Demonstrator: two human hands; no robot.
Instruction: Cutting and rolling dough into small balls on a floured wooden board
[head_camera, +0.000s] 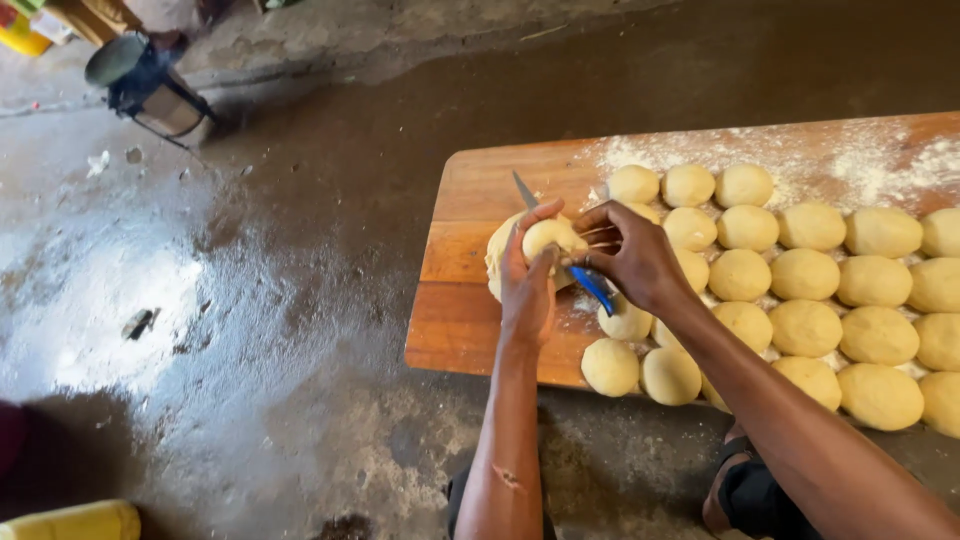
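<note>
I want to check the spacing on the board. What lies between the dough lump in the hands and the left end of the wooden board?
In the head view, only bare wood of the wooden board lies left of the dough lump.

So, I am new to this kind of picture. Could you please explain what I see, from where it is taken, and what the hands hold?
There is no machine: a person wears a camera on the head, looking down at their own hands. A wooden board, dusted with flour, lies on the floor and carries rows of round dough balls. The left hand holds a larger dough lump at the board's left end. The right hand grips a knife with a blue handle against that lump.
</note>
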